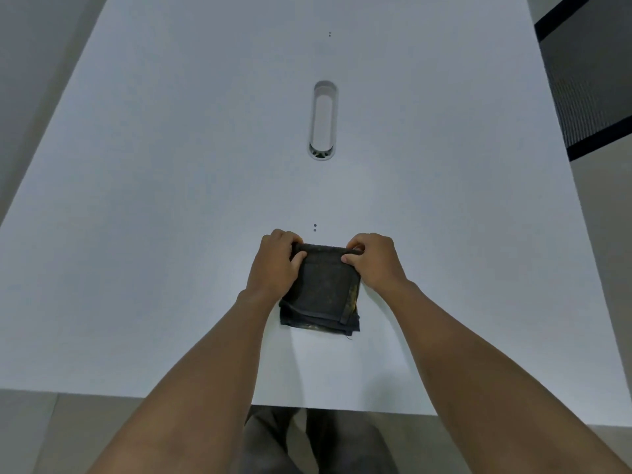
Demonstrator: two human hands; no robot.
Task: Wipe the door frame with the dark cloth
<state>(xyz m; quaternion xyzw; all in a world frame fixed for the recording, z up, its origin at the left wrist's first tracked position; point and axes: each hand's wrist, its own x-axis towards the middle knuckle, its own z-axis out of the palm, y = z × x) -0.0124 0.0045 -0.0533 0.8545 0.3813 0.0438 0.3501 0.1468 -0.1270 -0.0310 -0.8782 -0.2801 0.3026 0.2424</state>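
The dark cloth [319, 289] lies folded into a square pad on the white counter [171, 200], near its front edge. The left hand [277, 260] and right hand [371, 260] each pinch a far corner, thumbs on top. Recommended: keep the layers aligned while lifting, so the pad stays compact. No door frame is in view.

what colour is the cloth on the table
Black cloth, with yellowish-brown stains near its right edge; seen in the head view.
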